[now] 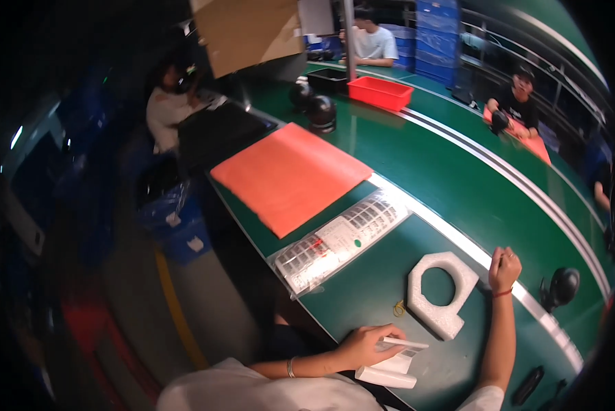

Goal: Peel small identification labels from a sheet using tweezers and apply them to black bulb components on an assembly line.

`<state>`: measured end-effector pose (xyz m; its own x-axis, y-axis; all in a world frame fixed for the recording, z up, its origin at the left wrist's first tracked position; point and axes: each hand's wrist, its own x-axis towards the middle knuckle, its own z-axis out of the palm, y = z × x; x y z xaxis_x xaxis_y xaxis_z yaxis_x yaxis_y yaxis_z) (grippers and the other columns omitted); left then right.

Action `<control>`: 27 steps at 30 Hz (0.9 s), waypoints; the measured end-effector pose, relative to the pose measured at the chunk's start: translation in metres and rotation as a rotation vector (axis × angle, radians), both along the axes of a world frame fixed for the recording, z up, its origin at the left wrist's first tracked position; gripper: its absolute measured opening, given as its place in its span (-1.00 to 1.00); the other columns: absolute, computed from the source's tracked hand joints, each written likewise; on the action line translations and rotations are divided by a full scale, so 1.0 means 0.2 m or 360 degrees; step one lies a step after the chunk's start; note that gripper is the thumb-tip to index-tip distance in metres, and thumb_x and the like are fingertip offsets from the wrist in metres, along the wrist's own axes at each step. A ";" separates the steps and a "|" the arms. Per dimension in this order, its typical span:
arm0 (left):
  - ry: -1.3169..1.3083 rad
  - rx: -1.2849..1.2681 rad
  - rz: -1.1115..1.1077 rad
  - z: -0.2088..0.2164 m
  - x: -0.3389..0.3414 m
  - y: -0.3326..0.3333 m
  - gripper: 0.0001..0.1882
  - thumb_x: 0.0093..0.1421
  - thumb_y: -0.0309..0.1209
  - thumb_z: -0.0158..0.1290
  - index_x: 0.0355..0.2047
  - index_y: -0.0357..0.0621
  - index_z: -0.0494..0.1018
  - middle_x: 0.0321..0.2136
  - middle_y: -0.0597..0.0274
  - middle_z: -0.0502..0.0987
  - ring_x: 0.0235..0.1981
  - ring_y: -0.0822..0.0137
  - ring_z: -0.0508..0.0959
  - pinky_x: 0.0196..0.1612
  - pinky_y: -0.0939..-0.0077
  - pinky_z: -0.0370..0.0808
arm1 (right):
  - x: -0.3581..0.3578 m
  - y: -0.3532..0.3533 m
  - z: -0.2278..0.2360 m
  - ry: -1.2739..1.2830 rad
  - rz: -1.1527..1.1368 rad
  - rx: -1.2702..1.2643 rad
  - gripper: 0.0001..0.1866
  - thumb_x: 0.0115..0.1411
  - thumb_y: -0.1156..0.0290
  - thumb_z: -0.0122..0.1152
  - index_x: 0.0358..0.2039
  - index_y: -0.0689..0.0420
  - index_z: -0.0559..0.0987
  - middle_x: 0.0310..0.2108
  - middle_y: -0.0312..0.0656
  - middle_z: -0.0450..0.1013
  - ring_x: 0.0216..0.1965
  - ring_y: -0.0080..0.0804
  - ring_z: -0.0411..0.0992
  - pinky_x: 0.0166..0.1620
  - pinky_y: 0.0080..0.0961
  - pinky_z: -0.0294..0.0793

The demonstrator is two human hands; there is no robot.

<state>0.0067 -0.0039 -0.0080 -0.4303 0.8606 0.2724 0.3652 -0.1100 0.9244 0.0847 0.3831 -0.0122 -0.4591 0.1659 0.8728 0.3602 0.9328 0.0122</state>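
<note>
My left hand [370, 346], with a bracelet on its wrist, pinches the edge of a partly unrolled white label roll [387, 377] near the table's close edge. Out to the right, my right hand [504, 268] is closed in a fist above the pale strip along the table; what its fingers hold, if anything, is hidden. Between the hands lies a white foam piece [467, 279] with a large round hole. A small yellow loop, perhaps a rubber band [398, 309], rests beside the foam. Farther left is a clear-wrapped sheet of labels [342, 238].
An orange-red mat [292, 179] lies beyond the label sheet. Black round devices [320, 113] stand past it, with another [562, 286] at the right. A red bin [380, 93] sits farther off. Other people work around the green table [444, 179]. A dark tool-like object [528, 385] lies lower right.
</note>
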 end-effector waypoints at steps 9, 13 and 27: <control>-0.0008 -0.0163 0.0060 0.05 -0.03 0.05 -0.79 0.03 -0.54 0.26 -0.29 -0.24 0.54 -0.41 0.19 0.63 -0.41 0.47 0.61 -0.28 0.59 0.54 | 0.00 0.19 0.09 0.0682 -0.0141 -0.0949 -0.51 0.25 0.09 0.11 -0.69 0.19 0.48 -0.79 -0.04 0.26 -0.75 -0.12 0.28 -0.60 -0.27 0.15; -0.0036 -0.0197 0.0045 0.02 -0.02 0.06 -0.78 0.00 -0.58 0.26 -0.30 -0.28 0.54 -0.41 0.19 0.63 -0.41 0.47 0.61 -0.29 0.61 0.53 | 0.10 0.25 0.05 0.0742 -0.0227 -0.1102 -0.46 0.25 -0.01 0.06 -0.70 0.16 0.48 -0.79 -0.12 0.29 -0.73 -0.17 0.28 -0.58 -0.29 0.17; 0.0073 -0.0160 0.0027 0.03 -0.01 0.05 -0.77 -0.02 -0.60 0.27 -0.31 -0.29 0.54 -0.42 0.15 0.64 -0.43 0.42 0.63 -0.31 0.60 0.55 | 0.07 0.28 -0.03 0.0716 -0.0125 -0.1515 -0.37 0.22 -0.19 0.05 -0.67 0.15 0.43 -0.79 -0.19 0.27 -0.71 -0.31 0.27 -0.55 -0.40 0.23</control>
<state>0.0050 0.0058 -0.0030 -0.4338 0.8774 0.2046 0.4084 -0.0109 0.9127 0.0985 0.4394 -0.0173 -0.0837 0.8869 0.4543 0.2096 0.4614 -0.8621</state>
